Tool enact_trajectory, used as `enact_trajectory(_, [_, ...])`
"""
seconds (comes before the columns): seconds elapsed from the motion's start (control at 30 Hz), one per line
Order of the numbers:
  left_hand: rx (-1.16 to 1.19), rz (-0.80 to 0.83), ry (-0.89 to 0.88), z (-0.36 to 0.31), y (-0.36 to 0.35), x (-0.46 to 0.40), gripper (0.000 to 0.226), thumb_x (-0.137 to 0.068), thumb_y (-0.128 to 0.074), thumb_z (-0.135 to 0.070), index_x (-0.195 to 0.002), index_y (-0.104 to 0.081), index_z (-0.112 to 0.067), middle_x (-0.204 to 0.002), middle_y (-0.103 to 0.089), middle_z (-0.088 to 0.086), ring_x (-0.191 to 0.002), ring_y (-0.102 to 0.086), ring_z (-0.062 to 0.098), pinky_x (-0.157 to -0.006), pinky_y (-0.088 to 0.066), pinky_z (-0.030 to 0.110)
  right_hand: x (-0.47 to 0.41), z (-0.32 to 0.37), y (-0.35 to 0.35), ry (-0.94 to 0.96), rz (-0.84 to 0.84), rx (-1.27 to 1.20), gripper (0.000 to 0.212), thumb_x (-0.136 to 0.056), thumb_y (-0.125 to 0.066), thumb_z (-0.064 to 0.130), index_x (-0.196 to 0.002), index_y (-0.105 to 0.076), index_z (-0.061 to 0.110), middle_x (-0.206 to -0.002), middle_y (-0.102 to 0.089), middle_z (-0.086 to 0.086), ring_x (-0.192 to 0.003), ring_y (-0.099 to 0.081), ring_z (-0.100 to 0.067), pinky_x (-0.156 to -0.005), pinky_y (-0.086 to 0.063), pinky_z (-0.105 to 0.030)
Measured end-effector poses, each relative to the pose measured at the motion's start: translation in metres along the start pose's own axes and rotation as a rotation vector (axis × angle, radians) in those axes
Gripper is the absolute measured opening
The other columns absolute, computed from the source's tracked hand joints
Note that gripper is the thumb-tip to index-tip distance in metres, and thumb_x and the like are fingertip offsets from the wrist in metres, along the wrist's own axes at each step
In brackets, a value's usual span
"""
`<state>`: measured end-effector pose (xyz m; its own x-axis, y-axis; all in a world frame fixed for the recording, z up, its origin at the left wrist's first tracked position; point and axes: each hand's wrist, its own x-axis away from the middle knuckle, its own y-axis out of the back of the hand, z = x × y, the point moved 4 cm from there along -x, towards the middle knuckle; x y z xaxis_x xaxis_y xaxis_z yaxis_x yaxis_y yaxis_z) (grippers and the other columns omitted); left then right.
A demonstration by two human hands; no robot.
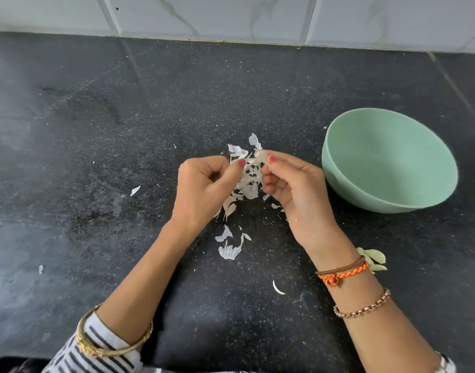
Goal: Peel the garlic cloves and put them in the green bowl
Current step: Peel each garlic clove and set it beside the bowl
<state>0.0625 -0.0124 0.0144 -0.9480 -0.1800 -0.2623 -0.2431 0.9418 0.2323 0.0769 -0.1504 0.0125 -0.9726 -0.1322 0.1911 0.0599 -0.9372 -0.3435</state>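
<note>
Both hands are raised over the middle of the dark counter. My right hand pinches a small pale garlic clove between thumb and fingertips. My left hand has its fingers curled, and its thumb and forefinger pinch the papery skin beside the clove. A litter of white garlic skins lies on the counter beneath and in front of the hands. The green bowl stands to the right of my right hand, and no cloves show inside it. A few pale cloves lie behind my right wrist.
The black speckled counter stretches left and back to a white tiled wall. Stray skin flakes lie at the left and near the front. The counter's front edge runs under my forearms.
</note>
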Motion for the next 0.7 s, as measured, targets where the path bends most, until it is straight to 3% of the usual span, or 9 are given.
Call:
enact_trajectory(0.1, [-0.019,0.038,-0.024,0.004,-0.002,-0.001,0.019,-0.077,-0.066,-0.035,-0.065,-0.062,-0.02,-0.054,-0.052,-0.014,-0.046,-0.036,0.002,-0.045,-0.03,0.014,0.001,0.001,0.0,0.056,0.006,0.128,0.019,-0.088,-0.056,0.001,-0.086,-0.07,0.014,-0.063,-0.065,0.005,-0.061,-0.057,-0.002,-0.057,-0.048,-0.015])
enact_trajectory(0.17, [-0.028,0.037,-0.05,0.003,-0.002,-0.001,0.013,-0.077,-0.064,-0.038,-0.084,-0.068,-0.028,-0.072,-0.065,-0.01,-0.053,-0.046,0.008,-0.049,-0.037,0.018,0.002,0.003,0.0,0.116,0.001,0.208,0.016,-0.087,-0.058,0.003,-0.086,-0.07,0.013,-0.065,-0.066,0.005,-0.062,-0.058,-0.002,-0.058,-0.048,-0.015])
enact_trajectory(0.23, [-0.041,0.03,-0.072,0.003,-0.001,-0.001,0.013,-0.078,-0.062,-0.036,-0.088,-0.069,-0.031,-0.078,-0.069,-0.005,-0.058,-0.051,0.014,-0.054,-0.041,0.023,0.003,0.005,0.001,0.224,-0.029,0.345,0.015,-0.087,-0.06,0.004,-0.085,-0.071,0.015,-0.066,-0.066,0.004,-0.061,-0.059,-0.001,-0.058,-0.049,-0.016])
enact_trajectory(0.33, [-0.077,0.033,-0.108,0.001,-0.003,0.001,0.017,-0.079,-0.059,-0.032,-0.091,-0.069,-0.025,-0.074,-0.068,-0.003,-0.059,-0.051,0.008,-0.053,-0.04,0.019,0.004,0.006,0.003,0.405,-0.071,0.573,0.016,-0.087,-0.06,0.004,-0.087,-0.072,0.015,-0.07,-0.067,0.008,-0.062,-0.062,-0.003,-0.061,-0.05,-0.019])
enact_trajectory(0.43, [-0.12,0.035,-0.139,0.0,-0.003,0.001,0.018,-0.079,-0.057,-0.031,-0.089,-0.069,-0.023,-0.071,-0.067,-0.003,-0.056,-0.049,0.003,-0.053,-0.036,0.011,0.005,0.008,0.001,0.563,-0.089,0.741,0.013,-0.086,-0.06,0.007,-0.088,-0.072,0.01,-0.071,-0.066,0.01,-0.061,-0.06,-0.001,-0.056,-0.044,-0.011])
enact_trajectory(0.57, [-0.178,0.038,-0.164,-0.001,-0.003,0.002,0.016,-0.077,-0.056,-0.03,-0.079,-0.07,-0.022,-0.064,-0.063,-0.003,-0.053,-0.046,0.001,-0.053,-0.032,0.008,0.007,0.007,-0.003,0.796,-0.117,1.02,0.013,-0.083,-0.058,0.009,-0.081,-0.07,0.006,-0.073,-0.068,-0.002,-0.059,-0.059,-0.013,-0.052,-0.043,-0.024])
enact_trajectory(0.7, [-0.234,-0.005,-0.126,0.001,-0.005,0.002,0.014,-0.071,-0.064,-0.022,-0.064,-0.067,-0.01,-0.053,-0.051,-0.011,-0.048,-0.041,0.001,-0.049,-0.03,0.008,0.011,0.006,-0.007,0.878,-0.121,1.132,0.018,-0.085,-0.054,0.013,-0.078,-0.069,0.006,-0.066,-0.064,-0.005,-0.054,-0.057,-0.021,-0.052,-0.037,-0.024])
